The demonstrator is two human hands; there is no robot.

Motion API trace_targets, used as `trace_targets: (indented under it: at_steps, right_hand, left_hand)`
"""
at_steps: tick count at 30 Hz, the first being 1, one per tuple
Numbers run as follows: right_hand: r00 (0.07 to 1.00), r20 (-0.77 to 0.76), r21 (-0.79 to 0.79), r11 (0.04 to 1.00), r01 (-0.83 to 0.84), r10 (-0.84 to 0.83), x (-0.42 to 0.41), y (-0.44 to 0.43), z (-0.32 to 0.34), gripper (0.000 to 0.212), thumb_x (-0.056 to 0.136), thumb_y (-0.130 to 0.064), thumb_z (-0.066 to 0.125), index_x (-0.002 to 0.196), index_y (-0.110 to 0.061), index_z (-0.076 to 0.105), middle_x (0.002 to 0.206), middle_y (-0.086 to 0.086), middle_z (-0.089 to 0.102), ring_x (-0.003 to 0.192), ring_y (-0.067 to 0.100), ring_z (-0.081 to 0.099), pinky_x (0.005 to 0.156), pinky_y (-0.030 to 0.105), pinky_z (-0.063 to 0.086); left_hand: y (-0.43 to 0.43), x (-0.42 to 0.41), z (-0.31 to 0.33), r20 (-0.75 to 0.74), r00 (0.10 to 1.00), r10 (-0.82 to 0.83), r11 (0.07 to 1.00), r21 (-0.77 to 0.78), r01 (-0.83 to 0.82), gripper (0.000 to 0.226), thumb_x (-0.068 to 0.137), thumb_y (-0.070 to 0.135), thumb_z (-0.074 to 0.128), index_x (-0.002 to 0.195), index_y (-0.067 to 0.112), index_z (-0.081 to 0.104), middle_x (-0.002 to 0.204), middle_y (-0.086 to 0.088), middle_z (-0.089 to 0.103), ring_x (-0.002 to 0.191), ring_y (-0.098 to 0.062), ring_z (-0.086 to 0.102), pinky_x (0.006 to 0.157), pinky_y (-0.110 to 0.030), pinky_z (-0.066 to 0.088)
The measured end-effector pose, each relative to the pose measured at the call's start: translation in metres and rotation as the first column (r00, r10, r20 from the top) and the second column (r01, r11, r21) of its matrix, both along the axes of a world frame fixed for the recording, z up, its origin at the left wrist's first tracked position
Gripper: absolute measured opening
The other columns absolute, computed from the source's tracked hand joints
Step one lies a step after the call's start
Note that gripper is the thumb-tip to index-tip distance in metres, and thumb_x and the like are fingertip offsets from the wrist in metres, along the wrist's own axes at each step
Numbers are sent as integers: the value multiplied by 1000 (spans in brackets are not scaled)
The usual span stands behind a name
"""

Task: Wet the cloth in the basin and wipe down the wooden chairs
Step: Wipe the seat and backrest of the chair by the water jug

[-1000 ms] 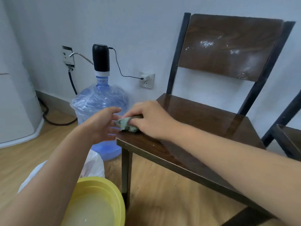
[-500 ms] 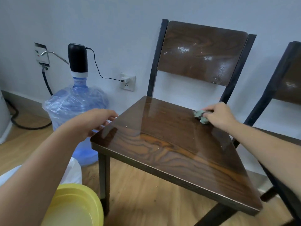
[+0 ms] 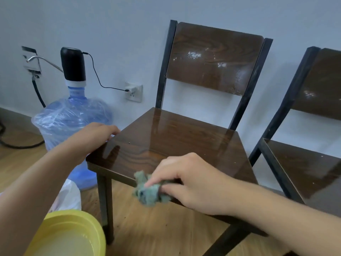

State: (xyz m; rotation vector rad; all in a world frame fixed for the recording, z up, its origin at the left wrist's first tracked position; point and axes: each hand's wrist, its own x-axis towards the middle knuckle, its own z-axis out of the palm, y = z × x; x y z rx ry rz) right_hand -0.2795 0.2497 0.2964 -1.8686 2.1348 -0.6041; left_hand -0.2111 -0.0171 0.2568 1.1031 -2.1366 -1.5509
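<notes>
A dark wooden chair point(image 3: 177, 143) with a black metal frame stands against the wall; its seat shines wet and its backrest carries white smears. My right hand point(image 3: 193, 183) holds a crumpled green cloth point(image 3: 149, 191) at the seat's front edge, the cloth hanging partly over the edge. My left hand point(image 3: 94, 137) rests on the seat's left edge, fingers curled over it. A second wooden chair point(image 3: 311, 165) stands to the right. The yellow basin point(image 3: 77, 220) with cloudy water sits on the floor at the lower left.
A blue water jug point(image 3: 72, 122) with a black pump on top stands left of the chair, its cable plugged into a wall socket point(image 3: 134, 91). A white plastic bag point(image 3: 66, 196) lies beside the basin. The floor is wood laminate.
My right hand has drawn the cloth from the back right of the seat to its front edge. My left hand stays on the seat's left edge.
</notes>
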Motion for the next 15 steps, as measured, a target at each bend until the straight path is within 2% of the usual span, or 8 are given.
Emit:
trace_targets:
  at_steps: [2,4,6,8,11,13,15]
  right_hand:
    - [1000,11,45,999,13,-13,-20,20,22,26,95,-6,67,111,-21,80,107,-9,74,103,7,68,91,23,55]
    - [972,-6,-51,971,235,-236,-71,32,34,26,95,-8,67,107,-26,81,104,-12,76,103,6,69,92,26,55]
    - [870,-46,-124,867,483,-491,-133,38,32,26,95,-9,66,107,-26,80,107,-9,77,105,9,67,92,29,53]
    - [769,-68,-96,771,629,-636,-177,46,16,26,97,-7,63,112,-22,78,118,1,74,109,16,65,89,28,48]
    - [718,-82,-80,723,687,-691,-185,65,-13,29,99,-6,59,116,-23,76,120,-3,70,106,13,60,91,30,50]
    - [753,-76,-101,756,647,-654,-158,82,-20,31,99,-8,61,115,-29,76,116,-12,69,109,9,62,97,32,53]
    - [820,-96,-87,826,557,-564,-121,102,-20,35,98,-10,63,113,-38,75,116,-22,69,110,-1,62,96,23,53]
  left_hand:
    - [-1,-1,1,-5,1000,11,999,-49,-11,16,91,31,63,90,17,72,101,-8,72,95,-28,67,91,-43,52]
    - [-1,-3,3,-32,999,40,995,-89,-43,17,93,32,63,92,16,68,107,-8,68,105,-32,63,99,-47,49]
    - [1,-4,6,-55,997,59,989,-132,-66,16,93,34,64,100,20,66,116,-10,65,115,-34,59,104,-50,47]
    - [7,-3,11,-79,995,62,983,-166,-74,19,92,36,67,105,22,66,119,-11,65,118,-33,58,105,-51,46]
    - [14,0,14,-121,991,55,975,-208,-80,27,90,39,72,96,13,70,97,-3,67,94,-24,62,85,-41,43]
    - [13,5,11,-110,993,37,973,-224,-61,26,88,40,75,88,14,72,89,2,65,80,-16,58,80,-39,41]
    - [7,11,6,-81,996,39,973,-223,-56,27,86,41,77,82,14,71,89,0,65,83,-20,58,83,-41,44]
